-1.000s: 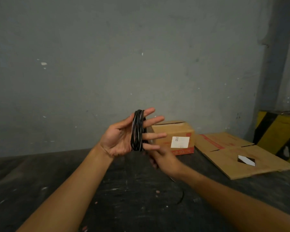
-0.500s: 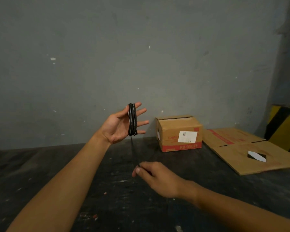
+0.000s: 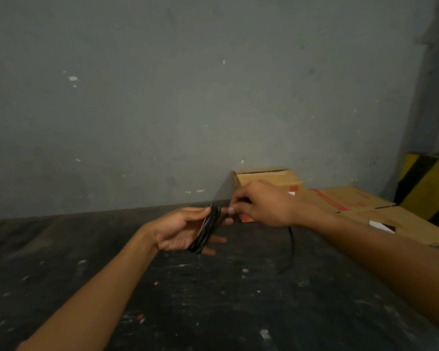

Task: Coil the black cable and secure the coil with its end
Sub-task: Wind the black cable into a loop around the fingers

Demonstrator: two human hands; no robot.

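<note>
The black cable coil [image 3: 206,230] is wound around the spread fingers of my left hand [image 3: 180,230], which is held palm up over the dark table. My right hand [image 3: 261,206] sits just right of the coil's top and pinches the cable there. The loose cable end [image 3: 290,249] hangs in a curve below my right hand down toward the table.
A small cardboard box [image 3: 269,177] stands against the grey wall behind my right hand. Flattened cardboard [image 3: 380,211] lies to its right. A yellow and black striped block [image 3: 427,183] stands at the far right. The dark table [image 3: 162,300] is speckled with paint.
My right hand rose from low over the table up to the top of the coil, bringing the cable with it. My left hand dropped lower and tilted the coil.
</note>
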